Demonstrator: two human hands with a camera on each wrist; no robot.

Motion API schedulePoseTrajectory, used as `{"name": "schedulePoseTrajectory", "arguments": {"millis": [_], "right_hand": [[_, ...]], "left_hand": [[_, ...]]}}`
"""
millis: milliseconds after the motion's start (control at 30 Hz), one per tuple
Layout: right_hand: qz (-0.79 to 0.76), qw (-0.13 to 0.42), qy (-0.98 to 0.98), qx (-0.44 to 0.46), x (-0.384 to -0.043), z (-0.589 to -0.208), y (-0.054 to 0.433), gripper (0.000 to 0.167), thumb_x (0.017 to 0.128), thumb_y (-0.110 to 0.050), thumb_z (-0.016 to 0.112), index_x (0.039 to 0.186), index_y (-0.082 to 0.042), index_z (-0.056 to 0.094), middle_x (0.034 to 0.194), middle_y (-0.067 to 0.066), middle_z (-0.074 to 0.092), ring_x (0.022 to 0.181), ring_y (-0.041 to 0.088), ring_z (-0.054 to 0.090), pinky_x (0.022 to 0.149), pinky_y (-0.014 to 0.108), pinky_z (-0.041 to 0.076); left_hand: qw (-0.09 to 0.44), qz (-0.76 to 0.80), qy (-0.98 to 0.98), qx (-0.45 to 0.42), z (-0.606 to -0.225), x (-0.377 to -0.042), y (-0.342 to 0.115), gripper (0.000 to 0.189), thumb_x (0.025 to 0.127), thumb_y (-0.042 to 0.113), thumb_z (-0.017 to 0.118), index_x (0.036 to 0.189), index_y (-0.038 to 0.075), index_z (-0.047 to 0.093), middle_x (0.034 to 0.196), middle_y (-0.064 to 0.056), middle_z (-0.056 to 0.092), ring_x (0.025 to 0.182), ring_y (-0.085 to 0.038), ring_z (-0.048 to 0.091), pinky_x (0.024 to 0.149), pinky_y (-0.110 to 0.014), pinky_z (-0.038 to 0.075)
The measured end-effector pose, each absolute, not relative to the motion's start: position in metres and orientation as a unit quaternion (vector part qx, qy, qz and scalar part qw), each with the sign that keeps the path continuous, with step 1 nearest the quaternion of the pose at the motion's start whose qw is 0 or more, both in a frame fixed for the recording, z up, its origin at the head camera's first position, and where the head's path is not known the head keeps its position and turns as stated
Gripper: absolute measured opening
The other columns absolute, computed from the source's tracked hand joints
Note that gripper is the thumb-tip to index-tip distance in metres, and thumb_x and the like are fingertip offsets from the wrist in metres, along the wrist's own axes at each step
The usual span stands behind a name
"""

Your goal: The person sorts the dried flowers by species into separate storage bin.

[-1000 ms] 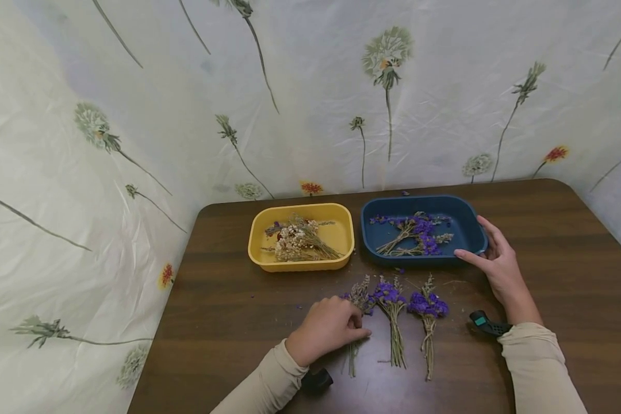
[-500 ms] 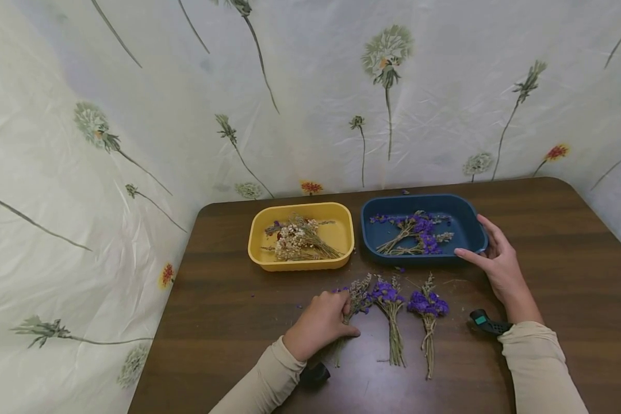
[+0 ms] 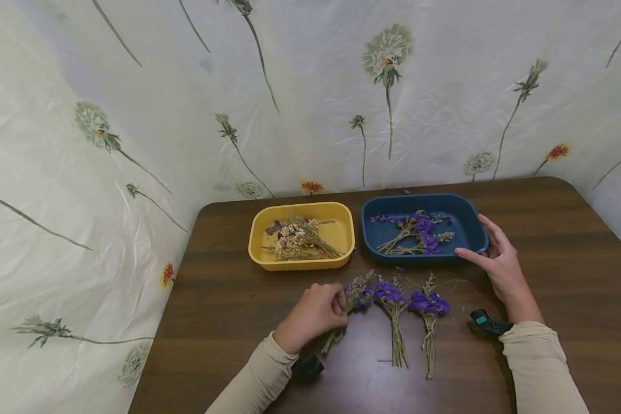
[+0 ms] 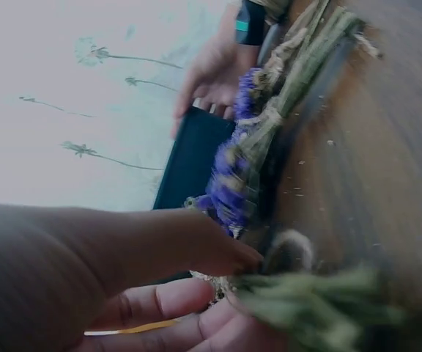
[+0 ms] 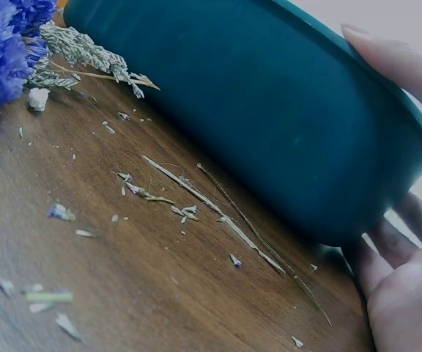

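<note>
In the head view my left hand (image 3: 313,313) pinches the stems of a bunch of purple and grey dried flowers (image 3: 359,293), which tilts with its blooms up and to the right. The left wrist view shows its green stems (image 4: 321,308), blurred, beside the fingers. To its right lie two similar bunches on the table, one in the middle (image 3: 391,299) and one tied with twine (image 3: 428,313). My right hand (image 3: 503,273) grips the near right corner of a blue tray (image 3: 468,230), thumb on the rim, fingers along the side. Several purple bunches lie inside the tray.
Left of the blue tray stands a yellow tray (image 3: 341,230) holding cream and brown dried flowers. Thin broken stems (image 5: 218,209) and petal crumbs litter the brown table (image 3: 212,322). A curtain (image 3: 300,86) printed with flowers hangs behind the table's back edge.
My left hand has moved left, taking hold of the leftmost bunch, which has shifted left and turned so its stems point down-left. The right hand stays on the blue tray.
</note>
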State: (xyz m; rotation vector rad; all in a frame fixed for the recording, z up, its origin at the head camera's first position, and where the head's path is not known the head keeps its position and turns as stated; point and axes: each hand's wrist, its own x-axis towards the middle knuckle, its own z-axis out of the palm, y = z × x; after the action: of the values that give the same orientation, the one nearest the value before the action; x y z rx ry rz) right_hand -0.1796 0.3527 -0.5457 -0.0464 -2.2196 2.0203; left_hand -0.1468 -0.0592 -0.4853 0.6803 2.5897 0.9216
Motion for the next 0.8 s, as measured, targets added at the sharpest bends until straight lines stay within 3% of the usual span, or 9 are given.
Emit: {"name": "schedulePoseTrajectory", "arguments": {"millis": [333, 533, 667, 800], "right_hand": [[0.67, 0.07, -0.739, -0.019, -0.18, -0.546, 0.354, 0.088, 0.096, -0.004, 0.071, 0.165, -0.031, 0.023, 0.174, -0.012, 0.011, 0.162, 0.011, 0.011, 0.111, 0.004, 0.032], [0.668, 0.07, -0.74, -0.023, -0.18, -0.547, 0.354, 0.089, 0.096, -0.004, 0.071, 0.165, -0.031, 0.023, 0.174, -0.01, 0.012, 0.161, 0.013, 0.016, 0.107, 0.003, 0.035], [0.664, 0.07, -0.744, -0.025, -0.181, -0.548, 0.354, 0.089, 0.096, -0.005, 0.071, 0.165, -0.031, 0.022, 0.174, -0.01, 0.012, 0.161, 0.013, 0.015, 0.11, 0.004, 0.034], [0.662, 0.069, -0.746, -0.026, -0.181, -0.547, 0.354, 0.088, 0.097, -0.005, 0.071, 0.165, -0.032, 0.022, 0.174, -0.011, 0.012, 0.162, 0.013, 0.013, 0.111, 0.004, 0.033]], "left_hand": [[0.178, 0.399, 0.867, 0.241, -0.479, -0.153, -0.063, 0.004, 0.091, 0.008, 0.075, 0.095, 0.007, 0.075, 0.086, -0.005, 0.077, 0.073, -0.003, 0.067, 0.069, -0.017, 0.055], [0.192, 0.405, 0.861, 0.238, -0.486, -0.159, -0.066, 0.009, 0.096, 0.013, 0.072, 0.1, 0.007, 0.078, 0.092, -0.007, 0.079, 0.079, -0.007, 0.071, 0.072, -0.018, 0.057], [0.193, 0.392, 0.871, 0.225, -0.49, -0.162, -0.069, 0.013, 0.096, 0.02, 0.074, 0.1, 0.009, 0.079, 0.091, -0.004, 0.079, 0.079, -0.007, 0.071, 0.072, -0.021, 0.057], [0.202, 0.379, 0.878, 0.21, -0.492, -0.164, -0.07, 0.015, 0.089, 0.02, 0.081, 0.098, 0.008, 0.079, 0.088, -0.004, 0.079, 0.077, -0.008, 0.071, 0.072, -0.022, 0.057]]}}
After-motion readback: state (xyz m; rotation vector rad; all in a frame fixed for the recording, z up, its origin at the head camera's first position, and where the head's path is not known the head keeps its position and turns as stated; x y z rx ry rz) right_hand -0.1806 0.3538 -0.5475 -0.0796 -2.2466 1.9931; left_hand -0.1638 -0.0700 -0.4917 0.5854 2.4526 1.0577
